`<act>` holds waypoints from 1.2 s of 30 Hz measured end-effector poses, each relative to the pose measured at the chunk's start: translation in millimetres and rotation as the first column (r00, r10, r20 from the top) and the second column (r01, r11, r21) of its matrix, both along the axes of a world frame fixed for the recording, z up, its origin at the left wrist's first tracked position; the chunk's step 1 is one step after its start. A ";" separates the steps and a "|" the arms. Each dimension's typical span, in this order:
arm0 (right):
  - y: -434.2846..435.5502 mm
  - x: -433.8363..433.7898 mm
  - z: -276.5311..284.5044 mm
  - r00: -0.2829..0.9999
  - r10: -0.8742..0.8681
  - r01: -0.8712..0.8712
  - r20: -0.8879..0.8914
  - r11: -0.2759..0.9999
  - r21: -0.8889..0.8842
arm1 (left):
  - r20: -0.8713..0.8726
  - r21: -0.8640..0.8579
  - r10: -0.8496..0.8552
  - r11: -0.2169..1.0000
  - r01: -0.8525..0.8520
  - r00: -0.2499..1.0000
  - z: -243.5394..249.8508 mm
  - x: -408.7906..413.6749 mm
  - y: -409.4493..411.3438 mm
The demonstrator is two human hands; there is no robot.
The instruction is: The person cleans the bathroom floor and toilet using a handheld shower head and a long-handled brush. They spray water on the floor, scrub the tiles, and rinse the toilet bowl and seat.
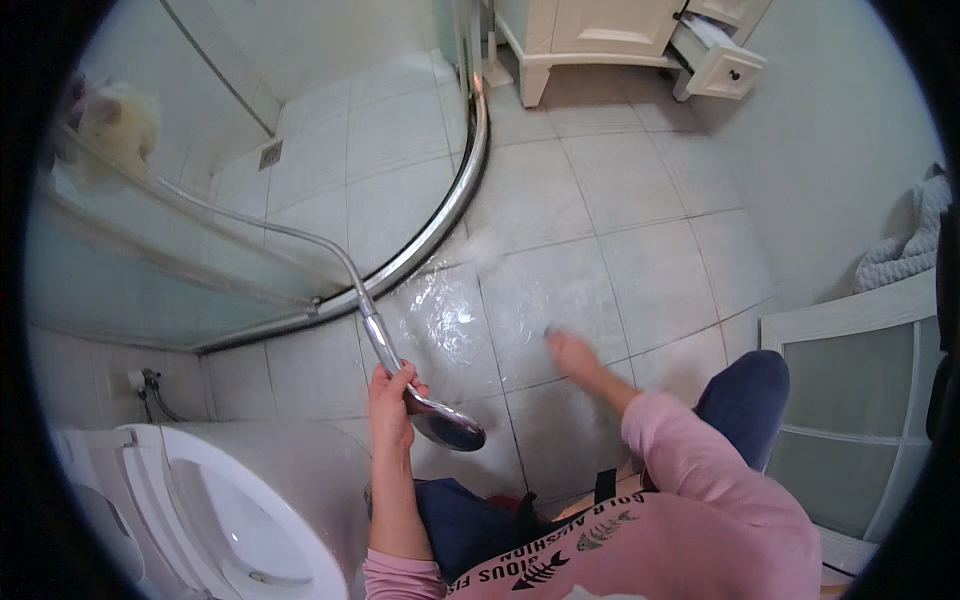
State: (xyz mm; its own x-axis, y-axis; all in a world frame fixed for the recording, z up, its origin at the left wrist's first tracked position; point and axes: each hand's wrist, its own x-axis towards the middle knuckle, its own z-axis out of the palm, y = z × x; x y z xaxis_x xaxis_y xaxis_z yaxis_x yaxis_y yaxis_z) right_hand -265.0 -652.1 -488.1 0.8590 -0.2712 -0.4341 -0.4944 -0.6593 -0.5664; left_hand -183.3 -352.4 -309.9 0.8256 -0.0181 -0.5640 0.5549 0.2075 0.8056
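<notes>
My left hand (391, 409) is closed around the chrome handle of a handheld shower head (446, 424). The head's round, dark-looking face is tilted over the floor, close to my knees. From the handle a metal shower hose (285, 231) runs up and left into the shower enclosure. My right hand (576, 356) is blurred, low over the grey floor tiles (540, 296). A small greyish patch shows at its fingertips; whether it is a held thing I cannot tell. Shiny water (450, 315) spreads over the tiles between my hands and the enclosure's curved metal sill (442, 229).
A toilet (262, 480) with its lid up stands at my left, below a wall valve (146, 381). Ahead is a white cabinet (600, 34) with a drawer (724, 71) pulled out. At my right, a glass-paned white frame (840, 465) has grey cloth (896, 255) above it.
</notes>
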 end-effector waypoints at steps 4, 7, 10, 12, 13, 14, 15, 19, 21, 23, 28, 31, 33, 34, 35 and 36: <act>2.7 -47.8 43.6 0.892 0.373 -0.396 -0.257 0.917 -0.043 | -0.028 0.037 -0.089 0.995 0.090 0.996 -4.0 7.4 -14.4; -73.5 -44.0 9.8 0.975 -0.156 0.120 -0.158 0.969 -0.215 | -0.051 0.088 -0.190 0.977 0.194 0.980 -4.3 6.9 -28.9; -64.9 -67.5 1.7 0.969 -0.242 0.232 -0.053 0.962 -0.145 | -0.116 0.093 -0.297 0.947 0.308 0.948 -7.6 6.3 -36.9; -20.4 -131.8 -0.7 0.989 0.131 -0.140 -0.061 0.978 -0.157 | -0.121 0.062 -0.384 0.918 0.393 0.916 -15.6 8.5 -50.2; -18.2 -134.6 11.5 0.949 0.280 -0.299 -0.146 0.945 -0.135 | -0.122 0.066 -0.385 0.916 0.395 0.915 -13.1 9.7 -50.8; -17.5 -142.0 25.0 0.881 0.413 -0.443 -0.233 0.891 -0.099 | -0.129 0.063 -0.395 0.912 0.405 0.909 -14.9 11.1 -52.5; -20.7 -155.7 31.3 0.786 0.526 -0.568 -0.323 0.822 -0.043 | -0.147 0.050 -0.414 0.904 0.425 0.898 -20.1 9.5 -57.4; -115.6 -175.3 10.3 0.884 -0.457 0.386 -0.096 0.831 -0.401 | -0.155 -0.110 -0.422 0.906 0.409 0.893 -16.0 11.7 -81.2; -110.8 -167.6 10.5 0.855 -0.496 0.442 -0.155 0.851 -0.284 | -0.123 -0.110 -0.432 0.901 0.420 0.893 -15.2 14.1 -94.6; -72.0 -174.4 -7.4 0.948 -0.260 0.229 -0.184 0.958 -0.174 | -0.077 -0.126 -0.423 0.903 0.412 0.903 -22.2 17.2 -103.8; -35.5 -119.6 22.8 0.947 -0.021 -0.016 -0.319 0.993 -0.114 | -0.012 -0.194 -0.179 0.965 0.174 0.984 -36.8 31.1 -100.9; -132.8 -95.1 -20.6 0.803 -0.594 0.569 -0.045 0.788 -0.236 | 0.048 -0.218 -0.072 0.973 0.081 0.996 -35.3 31.6 -96.8; -117.3 -79.5 -22.8 0.900 -0.424 0.407 -0.099 0.900 -0.159 | 0.052 -0.180 -0.049 0.982 0.057 0.997 -37.3 35.8 -86.7; -102.5 -64.2 -21.1 0.940 -0.321 0.309 -0.118 0.944 -0.115 | 0.057 -0.163 -0.025 0.986 0.034 0.998 -41.1 37.7 -81.5; -60.5 -62.6 -9.9 0.979 -0.166 0.161 -0.118 0.986 -0.048 | 0.064 -0.155 0.005 0.988 0.005 0.998 -45.1 39.7 -80.2; -22.2 -66.0 3.1 0.994 0.000 0.002 -0.110 1.000 0.023 | 0.070 -0.149 0.035 0.989 -0.024 0.997 -46.5 41.0 -82.1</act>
State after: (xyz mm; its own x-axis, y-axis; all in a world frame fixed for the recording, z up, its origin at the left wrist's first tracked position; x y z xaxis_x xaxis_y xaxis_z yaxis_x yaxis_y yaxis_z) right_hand -330.9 -674.3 -484.9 0.8056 -0.2612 -0.5317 -0.5551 -0.6464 -0.5235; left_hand -142.3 -434.5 -356.4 0.8655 -0.0718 -0.4957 0.4881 0.3425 0.8028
